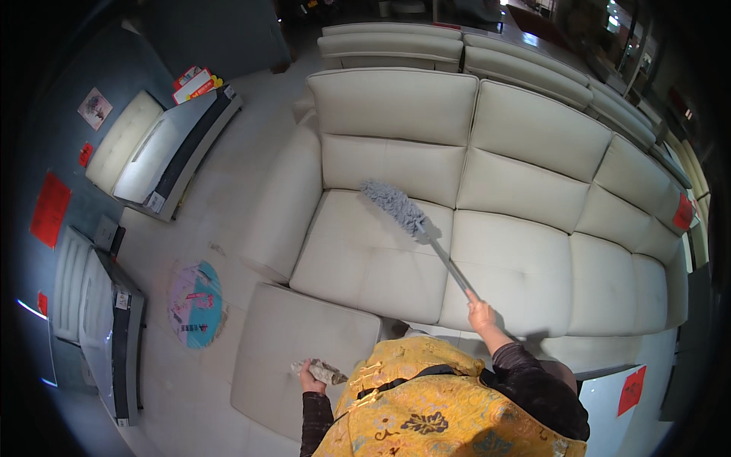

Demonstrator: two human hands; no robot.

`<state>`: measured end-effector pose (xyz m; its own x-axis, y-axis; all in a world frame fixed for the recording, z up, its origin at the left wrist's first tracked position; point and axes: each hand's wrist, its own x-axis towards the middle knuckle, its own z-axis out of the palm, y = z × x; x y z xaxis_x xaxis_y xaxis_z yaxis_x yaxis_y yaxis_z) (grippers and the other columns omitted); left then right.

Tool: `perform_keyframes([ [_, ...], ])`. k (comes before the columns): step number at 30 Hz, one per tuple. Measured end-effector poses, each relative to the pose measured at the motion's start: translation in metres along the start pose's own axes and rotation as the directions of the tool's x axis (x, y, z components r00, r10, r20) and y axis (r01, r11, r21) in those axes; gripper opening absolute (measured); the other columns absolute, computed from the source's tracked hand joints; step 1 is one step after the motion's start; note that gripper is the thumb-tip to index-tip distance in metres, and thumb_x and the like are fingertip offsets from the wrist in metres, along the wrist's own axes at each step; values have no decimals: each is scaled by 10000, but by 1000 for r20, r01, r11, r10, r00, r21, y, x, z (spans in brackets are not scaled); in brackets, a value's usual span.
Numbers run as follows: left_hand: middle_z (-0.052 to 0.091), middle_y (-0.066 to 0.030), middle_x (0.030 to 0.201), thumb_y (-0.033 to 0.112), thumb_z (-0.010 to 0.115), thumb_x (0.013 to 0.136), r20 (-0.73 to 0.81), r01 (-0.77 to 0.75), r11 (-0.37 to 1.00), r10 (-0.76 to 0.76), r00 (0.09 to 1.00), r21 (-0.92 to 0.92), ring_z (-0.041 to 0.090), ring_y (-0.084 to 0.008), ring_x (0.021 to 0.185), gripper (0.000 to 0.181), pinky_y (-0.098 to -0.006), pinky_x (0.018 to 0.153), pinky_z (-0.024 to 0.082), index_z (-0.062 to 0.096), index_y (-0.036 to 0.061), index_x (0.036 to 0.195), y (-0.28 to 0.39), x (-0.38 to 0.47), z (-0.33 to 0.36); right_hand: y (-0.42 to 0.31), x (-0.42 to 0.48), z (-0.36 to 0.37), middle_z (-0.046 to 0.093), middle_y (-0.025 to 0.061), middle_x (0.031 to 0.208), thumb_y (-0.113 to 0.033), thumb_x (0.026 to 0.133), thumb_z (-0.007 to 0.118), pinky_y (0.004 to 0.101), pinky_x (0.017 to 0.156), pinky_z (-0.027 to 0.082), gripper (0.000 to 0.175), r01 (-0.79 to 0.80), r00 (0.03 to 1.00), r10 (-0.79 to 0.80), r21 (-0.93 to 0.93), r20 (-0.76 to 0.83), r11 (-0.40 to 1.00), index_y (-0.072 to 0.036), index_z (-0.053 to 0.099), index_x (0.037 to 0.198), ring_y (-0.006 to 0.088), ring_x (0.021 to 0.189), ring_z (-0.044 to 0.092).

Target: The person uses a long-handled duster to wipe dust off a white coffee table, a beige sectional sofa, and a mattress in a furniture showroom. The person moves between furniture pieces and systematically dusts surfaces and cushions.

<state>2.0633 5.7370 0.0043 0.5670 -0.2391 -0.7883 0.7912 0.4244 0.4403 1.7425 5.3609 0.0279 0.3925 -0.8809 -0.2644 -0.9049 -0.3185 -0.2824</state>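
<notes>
My right hand [481, 314] grips the handle of a grey fluffy duster [394, 205]. Its head reaches over the left seat cushion [371, 251] of a cream sofa, near the foot of the backrest [394, 165]; whether the fibres touch the leather I cannot tell. In my left hand [313, 379] is a crumpled, light-coloured cloth [326, 371], held above the beige ottoman [302, 337]. The ottoman stands in front of the sofa's left end.
Two beds with mattresses [171, 145] [105, 325] stand along the left wall. A round floor sticker [195, 304] lies between them and the ottoman. Behind the sofa is another sofa [394, 48]. A white-topped table [608, 405] with a red paper [631, 391] is at lower right.
</notes>
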Motion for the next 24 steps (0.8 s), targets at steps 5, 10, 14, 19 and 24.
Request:
perform_keyframes([
  [5, 536, -102, 704, 191, 530, 793, 17, 37, 999, -37, 999, 0, 545, -278, 654, 146, -418, 652, 477, 471, 58, 804, -12, 23, -29, 33, -48, -53, 591, 174, 854, -184, 838, 473, 441, 657, 471, 421, 15, 998, -22, -113, -65, 993, -250, 399, 1247, 366, 736, 579],
  [10, 541, -91, 724, 175, 533, 791, 34, 117, 991, -119, 992, 71, 550, -268, 669, 124, -408, 654, 482, 484, 69, 833, -46, 8, 0, 103, -105, -40, 584, 172, 798, -121, 831, 468, 444, 647, 444, 456, -72, 956, 91, 77, -280, 994, -186, 372, 1272, 379, 697, 550],
  [14, 547, -93, 754, 149, 540, 789, 64, 139, 988, -143, 988, 61, 551, -264, 687, 111, -408, 670, 488, 483, 72, 846, -65, 15, 10, 114, -115, -29, 546, 215, 641, -117, 834, 469, 465, 594, 389, 470, -182, 934, 243, 236, -261, 954, -188, 356, 1284, 398, 635, 520],
  [19, 568, -68, 779, 159, 576, 770, 79, 90, 993, -96, 992, 78, 571, -248, 700, 139, -383, 655, 489, 516, 89, 875, -69, -2, 11, 94, -121, -15, 548, 247, 674, -153, 824, 501, 473, 617, 411, 427, -67, 983, 99, 205, -153, 977, -170, 420, 1243, 419, 678, 528],
  [24, 556, -87, 775, 167, 559, 789, -20, 1, 1000, -1, 1000, -7, 562, -265, 703, 153, -403, 675, 491, 489, 64, 879, -57, -28, -26, 69, -125, 13, 553, 271, 747, -169, 805, 538, 444, 669, 448, 419, -57, 992, 19, 313, 122, 948, -192, 459, 1216, 419, 775, 547],
])
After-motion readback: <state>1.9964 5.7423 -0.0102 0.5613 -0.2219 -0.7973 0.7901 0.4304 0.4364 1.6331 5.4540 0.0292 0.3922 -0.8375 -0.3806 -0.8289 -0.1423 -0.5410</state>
